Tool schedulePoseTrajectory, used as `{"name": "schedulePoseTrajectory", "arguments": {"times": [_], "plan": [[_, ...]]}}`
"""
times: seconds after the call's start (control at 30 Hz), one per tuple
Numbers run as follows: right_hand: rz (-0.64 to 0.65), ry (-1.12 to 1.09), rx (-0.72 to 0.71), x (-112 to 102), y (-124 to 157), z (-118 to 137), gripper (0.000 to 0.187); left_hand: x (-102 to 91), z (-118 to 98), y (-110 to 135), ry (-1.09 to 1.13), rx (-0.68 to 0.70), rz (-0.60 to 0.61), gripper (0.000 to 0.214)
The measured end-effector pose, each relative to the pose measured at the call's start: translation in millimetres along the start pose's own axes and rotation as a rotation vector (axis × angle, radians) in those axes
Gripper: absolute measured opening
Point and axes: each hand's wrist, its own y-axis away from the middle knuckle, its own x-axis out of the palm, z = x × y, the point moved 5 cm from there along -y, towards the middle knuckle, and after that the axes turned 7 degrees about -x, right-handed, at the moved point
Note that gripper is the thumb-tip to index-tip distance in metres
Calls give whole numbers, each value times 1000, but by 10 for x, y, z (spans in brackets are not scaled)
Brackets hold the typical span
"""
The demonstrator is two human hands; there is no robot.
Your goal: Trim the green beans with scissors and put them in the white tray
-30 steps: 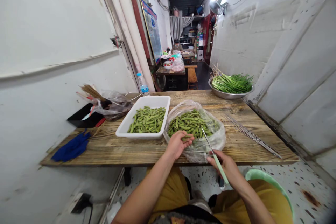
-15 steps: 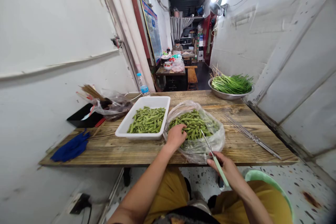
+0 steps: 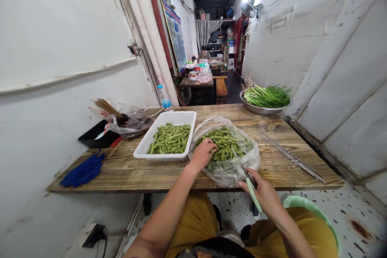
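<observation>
— At the near edge of the worktop, what is being handled?

— A clear plastic bag of green pods is being reached into by the left hand. Its fingers are curled down on the pile; whether a pod is pinched cannot be told.

— And the right hand?

— Its fingers are closed round the pale green handle of the scissors, which are held at the near side of the bag, tips toward the pods.

— Where do the pods lie?

— They are heaped in the bag, just beside a white tray in which more pods are spread. A steel bowl of green stalks is set at the far edge.

— What differs from a second ago?

— The left hand was then turned palm up above the bag, with pods on it; it is now turned palm down on the pile.
</observation>
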Motion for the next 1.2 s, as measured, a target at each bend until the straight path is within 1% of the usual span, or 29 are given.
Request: {"name": "schedulePoseTrajectory", "arguments": {"times": [0.07,0.13,0.2,0.3,0.4,0.5,0.67,0.93,1.0,1.1,1.17,1.2], "plan": [[-25,46,-3,-32,25,33,64,-20,-58,38,126,-29,-32,17],[-29,80,-27,-41,36,83,64,4,-109,97,225,-73,-28,14],[-23,102,-83,-27,33,141,60,49,-153,164,261,-99,-7,14],[-23,127,-152,-1,22,197,57,99,-221,246,281,-70,28,13],[-20,127,-166,7,13,216,55,108,-270,285,302,-40,73,14],[-25,119,-185,-11,8,245,51,87,-297,294,310,-32,89,14],[-25,176,-176,-50,-2,270,53,59,-307,298,333,-11,41,13],[-11,192,-192,-40,-20,248,47,43,-338,295,299,37,26,13],[-5,193,-191,-22,-31,230,45,42,-321,288,284,16,31,12],[2,185,-198,1,-52,207,40,59,-254,280,302,-75,25,9],[0,155,-197,4,-66,189,36,77,-199,284,405,-161,10,10],[1,131,-186,2,-72,177,36,95,-175,291,508,-210,14,13]]}}
